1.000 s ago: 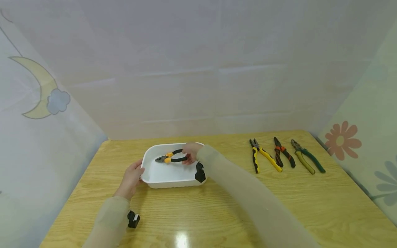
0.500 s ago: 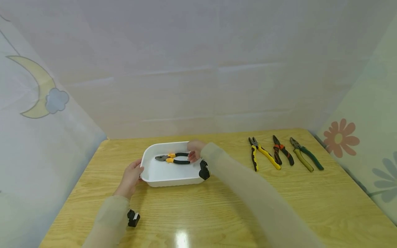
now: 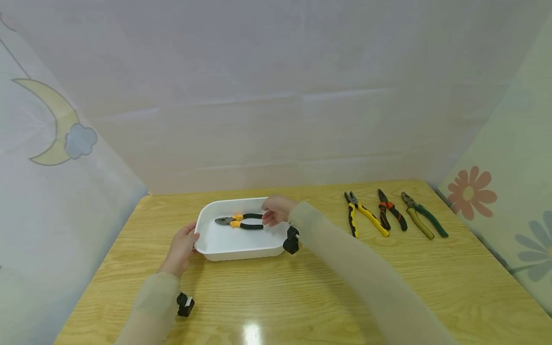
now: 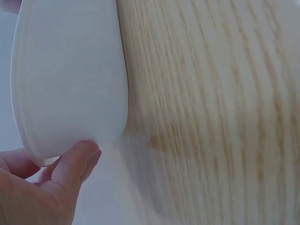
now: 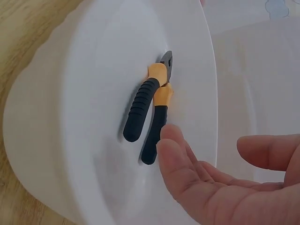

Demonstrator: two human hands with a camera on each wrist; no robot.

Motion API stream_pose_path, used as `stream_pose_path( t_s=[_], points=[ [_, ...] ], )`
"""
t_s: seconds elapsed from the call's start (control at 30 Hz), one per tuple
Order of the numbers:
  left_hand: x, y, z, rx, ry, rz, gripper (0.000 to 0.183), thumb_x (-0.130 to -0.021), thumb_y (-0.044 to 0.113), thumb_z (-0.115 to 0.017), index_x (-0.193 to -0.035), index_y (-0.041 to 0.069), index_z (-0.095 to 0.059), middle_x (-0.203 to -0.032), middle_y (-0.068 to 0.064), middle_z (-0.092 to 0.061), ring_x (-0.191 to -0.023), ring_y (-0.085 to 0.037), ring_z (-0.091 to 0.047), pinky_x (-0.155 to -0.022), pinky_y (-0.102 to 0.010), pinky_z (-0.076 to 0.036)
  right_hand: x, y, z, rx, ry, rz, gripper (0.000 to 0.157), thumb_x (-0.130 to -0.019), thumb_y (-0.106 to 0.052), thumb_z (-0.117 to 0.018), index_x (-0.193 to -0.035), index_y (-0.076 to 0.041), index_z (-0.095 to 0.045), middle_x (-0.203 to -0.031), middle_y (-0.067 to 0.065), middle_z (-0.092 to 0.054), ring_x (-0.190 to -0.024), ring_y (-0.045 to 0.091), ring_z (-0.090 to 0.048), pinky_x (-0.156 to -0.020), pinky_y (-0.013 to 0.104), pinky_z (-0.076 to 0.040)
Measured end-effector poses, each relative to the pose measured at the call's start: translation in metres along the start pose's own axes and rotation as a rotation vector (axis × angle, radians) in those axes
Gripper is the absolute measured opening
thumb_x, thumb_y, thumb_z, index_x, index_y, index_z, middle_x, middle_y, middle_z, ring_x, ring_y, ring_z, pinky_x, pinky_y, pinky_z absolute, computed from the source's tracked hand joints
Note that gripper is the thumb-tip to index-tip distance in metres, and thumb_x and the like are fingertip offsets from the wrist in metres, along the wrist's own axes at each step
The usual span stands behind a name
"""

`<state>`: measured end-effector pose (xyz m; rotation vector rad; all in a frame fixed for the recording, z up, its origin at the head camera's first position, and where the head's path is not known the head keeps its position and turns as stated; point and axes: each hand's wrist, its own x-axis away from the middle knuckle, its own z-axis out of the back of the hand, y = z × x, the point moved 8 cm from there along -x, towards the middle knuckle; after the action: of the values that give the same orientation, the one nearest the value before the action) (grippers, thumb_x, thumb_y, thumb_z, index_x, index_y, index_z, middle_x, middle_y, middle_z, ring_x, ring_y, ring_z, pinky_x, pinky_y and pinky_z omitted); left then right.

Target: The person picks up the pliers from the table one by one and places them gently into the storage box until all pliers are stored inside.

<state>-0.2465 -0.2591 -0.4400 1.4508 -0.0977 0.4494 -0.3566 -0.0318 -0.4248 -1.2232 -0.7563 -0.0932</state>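
A white plastic tray [image 3: 228,243] sits on the wooden table, and my left hand [image 3: 181,248] grips its left end. In the left wrist view, the thumb and fingers [image 4: 70,164] pinch the tray's rim. Inside the tray lies a pair of pliers [image 3: 235,224] with black and orange handles, its metal nose towards the left. My right hand [image 3: 278,209] hovers over the tray's right end, holding nothing. The right wrist view has its thumb and fingers apart, with the fingertips [image 5: 171,150] close beside one of the pliers' handles [image 5: 154,140]; contact cannot be made out.
To the right on the table [image 3: 327,268] lie yellow-and-black pliers [image 3: 352,219], red-and-black pliers [image 3: 391,207] and green-and-yellow pliers [image 3: 416,211]. A pale cloth wall [image 3: 276,134] stands behind the table, with patterned walls at both sides.
My right hand has let go of the black-and-orange pliers and drawn back to the right. The pliers now lie flat in the tray. The left hand has stayed at the tray's left end.
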Motion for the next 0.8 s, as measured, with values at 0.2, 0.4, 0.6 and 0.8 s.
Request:
stream_pose_path(
  t_s=[0.2, 0.4, 0.6, 0.8],
  points=[
    [0.0, -0.001, 0.001, -0.008, 0.009, -0.004, 0.051, -0.105, 0.004, -0.031, -0.153, -0.004, -0.016, -0.158, -0.022, -0.019, -0.136, -0.037, -0.032, -0.106, -0.049, -0.033, 0.007, 0.001, 0.001, 0.0, -0.004, 0.007, 0.039, -0.101, -0.008, -0.046, -0.137, 0.008, -0.043, -0.089, 0.017, -0.057, -0.074, 0.024, -0.059, -0.093, 0.043, -0.048],
    [0.001, -0.002, 0.001, 0.0, 0.009, -0.012, 0.05, -0.105, 0.004, -0.03, -0.152, -0.005, -0.016, -0.157, -0.022, -0.019, -0.135, -0.037, -0.033, -0.103, -0.048, -0.035, 0.011, 0.004, 0.004, -0.03, -0.019, 0.03, 0.037, -0.101, -0.007, -0.047, -0.136, 0.006, -0.043, -0.086, 0.016, -0.06, -0.069, 0.022, -0.061, -0.087, 0.041, -0.052],
    [0.002, -0.002, 0.001, -0.001, 0.013, -0.023, 0.05, -0.105, 0.004, -0.031, -0.152, -0.005, -0.017, -0.157, -0.022, -0.02, -0.134, -0.038, -0.034, -0.1, -0.046, -0.039, 0.016, 0.007, 0.006, -0.063, -0.042, 0.058, 0.039, -0.101, -0.006, -0.045, -0.137, 0.007, -0.04, -0.097, 0.021, -0.062, -0.072, 0.023, -0.062, -0.092, 0.044, -0.049],
    [0.003, -0.002, 0.001, -0.013, 0.01, -0.03, 0.05, -0.105, 0.004, -0.031, -0.152, -0.005, -0.017, -0.157, -0.022, -0.02, -0.133, -0.038, -0.035, -0.096, -0.042, -0.042, 0.02, 0.009, 0.008, -0.103, -0.052, 0.054, 0.041, -0.102, -0.007, -0.044, -0.14, 0.008, -0.039, -0.125, 0.03, -0.055, -0.079, 0.024, -0.063, -0.095, 0.044, -0.047]
  ],
)
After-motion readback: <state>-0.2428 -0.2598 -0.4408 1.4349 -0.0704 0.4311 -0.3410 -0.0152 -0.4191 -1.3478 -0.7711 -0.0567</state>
